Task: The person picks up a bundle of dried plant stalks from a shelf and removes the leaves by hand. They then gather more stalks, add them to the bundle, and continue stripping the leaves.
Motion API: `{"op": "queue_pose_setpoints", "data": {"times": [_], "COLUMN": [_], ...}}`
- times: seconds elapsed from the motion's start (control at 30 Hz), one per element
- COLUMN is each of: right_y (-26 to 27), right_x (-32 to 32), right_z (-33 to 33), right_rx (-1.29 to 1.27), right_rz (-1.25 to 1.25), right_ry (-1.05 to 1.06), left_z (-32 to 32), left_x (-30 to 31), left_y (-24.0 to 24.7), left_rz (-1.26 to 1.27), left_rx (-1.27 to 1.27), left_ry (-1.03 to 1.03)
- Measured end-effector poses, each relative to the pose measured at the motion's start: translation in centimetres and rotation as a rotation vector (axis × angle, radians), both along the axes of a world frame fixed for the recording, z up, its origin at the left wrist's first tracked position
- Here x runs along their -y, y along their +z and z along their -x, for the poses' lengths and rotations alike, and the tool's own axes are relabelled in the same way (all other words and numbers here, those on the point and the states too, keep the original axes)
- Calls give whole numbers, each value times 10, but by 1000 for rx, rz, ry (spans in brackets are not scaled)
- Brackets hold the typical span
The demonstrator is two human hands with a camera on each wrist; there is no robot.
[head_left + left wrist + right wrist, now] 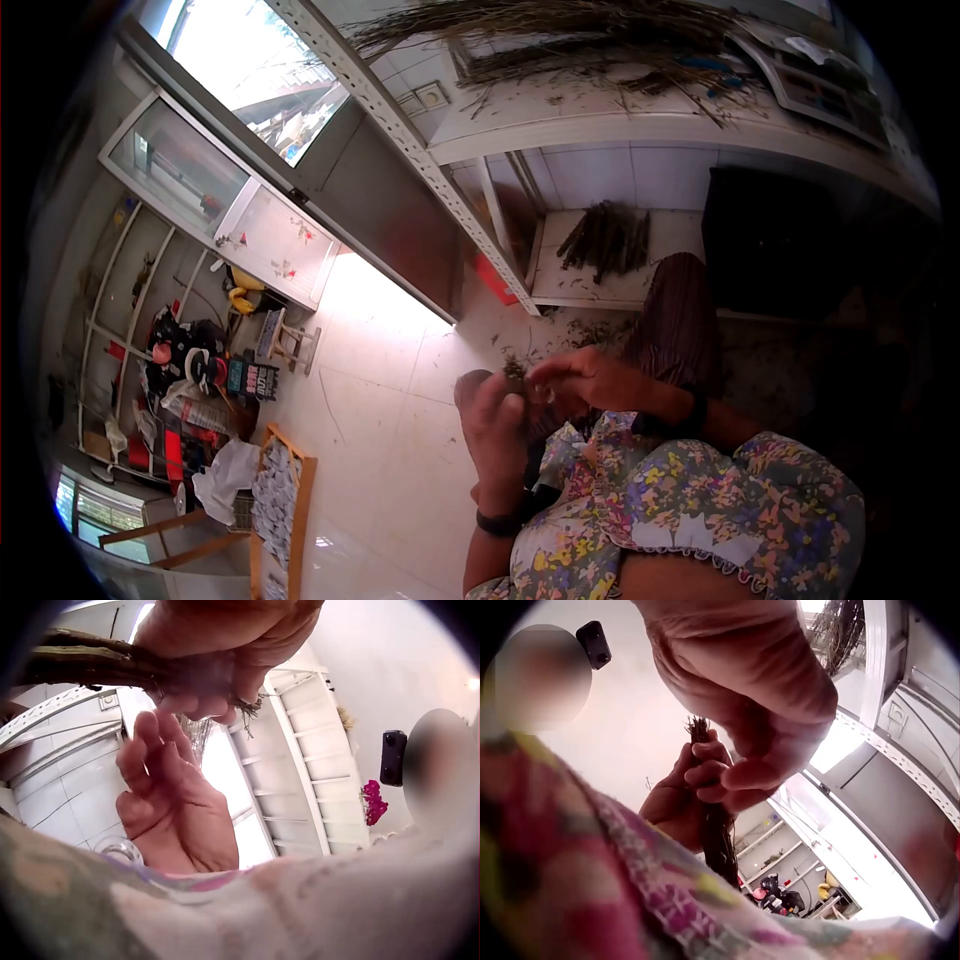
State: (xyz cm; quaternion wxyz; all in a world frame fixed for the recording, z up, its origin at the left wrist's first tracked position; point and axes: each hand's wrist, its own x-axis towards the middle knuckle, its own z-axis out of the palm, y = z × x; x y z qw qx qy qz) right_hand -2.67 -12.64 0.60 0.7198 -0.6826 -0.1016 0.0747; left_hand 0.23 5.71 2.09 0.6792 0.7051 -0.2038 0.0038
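Note:
My left hand (pixel 494 425) grips a small bundle of dried plant stems (pixel 90 664), its fingers wrapped round the middle. In the head view only the frayed tip of the bundle shows above the fist. The thick, dark stems stick out of the other side of the hand in both wrist views. My right hand (pixel 592 380) is close beside it, fingers bent, fingertips right at the left fingers and the bundle. Its palm faces the left wrist camera and holds nothing visible; I cannot tell whether its fingertips pinch something.
Long dry stems (pixel 600 45) lie across the upper shelf (pixel 640 125). Short cut stems (pixel 605 240) are piled on the lower shelf beside a black box (pixel 770 240). Plant scraps litter the floor by my knees. A wooden-framed chair (pixel 305 500) and a cluttered rack (pixel 125 330) stand left.

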Motion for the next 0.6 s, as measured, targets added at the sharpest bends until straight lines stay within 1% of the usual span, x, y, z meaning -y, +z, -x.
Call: {"op": "queue_pose_setpoints", "data": {"times": [0.07, 0.1, 0.13, 0.23, 0.33, 0.43, 0.53, 0.6], "right_y": [-13, -13, -2, -4, 14, -4, -5, -2], "right_x": [1, 0, 6, 10, 22, 22, 18, 20], "right_z": [-3, -4, -2, -1, 6, 4, -1, -3], "right_rx": [-10, -14, 37, 8, -6, 157, 233, 217], "right_rz": [-4, -6, 50, -31, -201, -613, -867, -887], "right_ry": [168, 254, 353, 577, 613, 499, 374, 305], "left_z": [-1, 2, 3, 1, -4, -2, -5, -2], "left_x": [0, 0, 1, 3, -3, 0, -2, -1], "left_y": [3, 10, 15, 13, 0, 0, -6, -3], "left_rz": [146, 300, 453, 570, 545, 525, 347, 329], "left_rx": [-104, -233, -364, -343, -373, -388, -295, -265], "left_ry": [2, -14, -28, -40, -62, -28, 4, -24]}}
